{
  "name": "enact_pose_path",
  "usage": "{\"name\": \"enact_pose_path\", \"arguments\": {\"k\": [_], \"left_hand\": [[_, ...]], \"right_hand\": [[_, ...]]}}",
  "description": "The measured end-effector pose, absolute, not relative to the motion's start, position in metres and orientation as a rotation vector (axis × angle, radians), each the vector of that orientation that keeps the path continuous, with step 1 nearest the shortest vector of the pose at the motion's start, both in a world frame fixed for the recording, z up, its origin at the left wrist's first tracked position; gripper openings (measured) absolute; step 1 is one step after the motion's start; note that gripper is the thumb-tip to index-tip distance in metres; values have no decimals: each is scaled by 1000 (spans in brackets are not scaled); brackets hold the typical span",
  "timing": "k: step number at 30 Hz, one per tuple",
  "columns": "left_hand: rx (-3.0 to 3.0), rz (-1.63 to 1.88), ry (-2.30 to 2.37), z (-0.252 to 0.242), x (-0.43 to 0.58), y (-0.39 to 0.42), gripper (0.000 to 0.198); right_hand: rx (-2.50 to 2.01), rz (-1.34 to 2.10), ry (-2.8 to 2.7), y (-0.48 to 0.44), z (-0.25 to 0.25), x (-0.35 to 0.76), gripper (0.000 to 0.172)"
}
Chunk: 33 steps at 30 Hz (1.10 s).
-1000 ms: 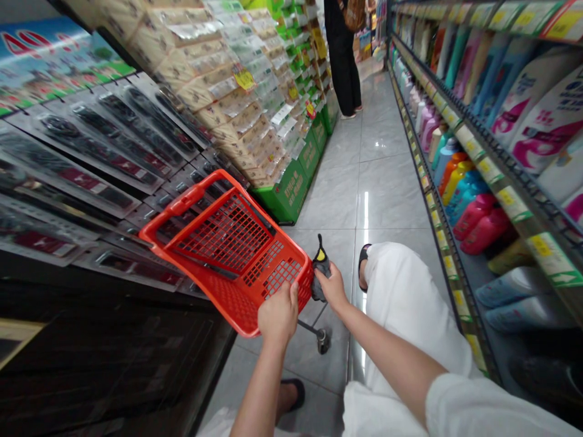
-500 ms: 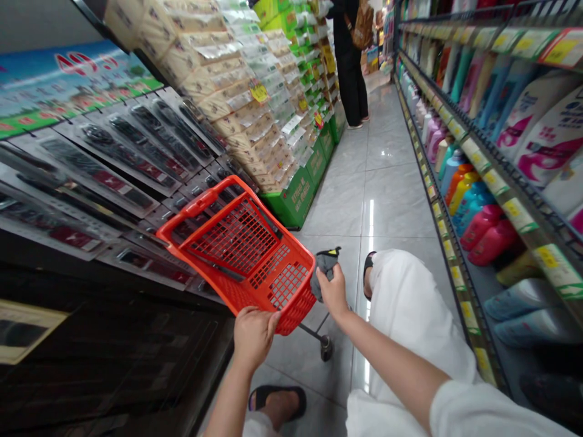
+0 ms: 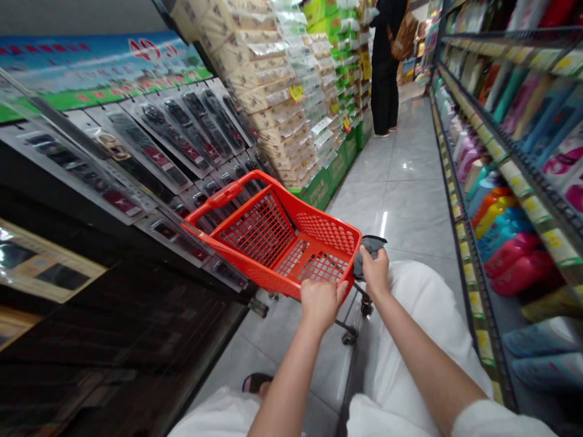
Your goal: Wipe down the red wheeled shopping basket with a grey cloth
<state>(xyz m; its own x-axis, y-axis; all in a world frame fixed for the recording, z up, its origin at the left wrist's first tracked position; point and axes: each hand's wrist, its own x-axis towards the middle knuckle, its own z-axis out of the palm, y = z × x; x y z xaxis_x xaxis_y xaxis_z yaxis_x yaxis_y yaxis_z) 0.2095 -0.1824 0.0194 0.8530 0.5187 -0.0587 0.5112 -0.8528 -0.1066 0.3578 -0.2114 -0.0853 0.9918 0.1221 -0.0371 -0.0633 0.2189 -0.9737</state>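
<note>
A small red plastic shopping cart (image 3: 255,270) stands in front of me on the aisle floor, its basket showing nothing inside. My left hand (image 3: 321,303) is closed over the near rim of the basket, thumb along the edge. In my right hand (image 3: 376,270) is a bunched grey cloth (image 3: 368,247) with a dark edge, held against the basket's right end. Metal legs with small caster wheels (image 3: 350,335) show under the basket. The cart's handle (image 3: 225,195) points away to the upper left.
Hanging packaged belts (image 3: 182,130) fill the rack on the left. Stacked tissue packs (image 3: 273,97) line the aisle beyond. Shelves of bottles (image 3: 505,224) run along the right. A person in black (image 3: 385,73) with a brown backpack stands farther down the aisle.
The cart has turned and shifted rightward in view, with both hands moving along with it. My left hand still grips the rim; the right still holds the cloth.
</note>
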Motion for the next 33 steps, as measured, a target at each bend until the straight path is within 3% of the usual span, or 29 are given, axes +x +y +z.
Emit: {"name": "enact_pose_path", "arguments": {"k": [9,16,23,33], "left_hand": [[-2946,130,-913,24,223,-213,47],[-2887,208,-1009,25,209,-220,48],[-2837,233,-1132,33,204,-235,46],[-2730,318,-1228,32,184,-210,48]], "right_hand": [[-1436,123,-109,-198,-72,422,29],[-1458,194,-146,-217,-83,369,31],[-1440,237,-181,-190,-62,386,27],[-1434,421,-436,-170,-74,333,24]]}}
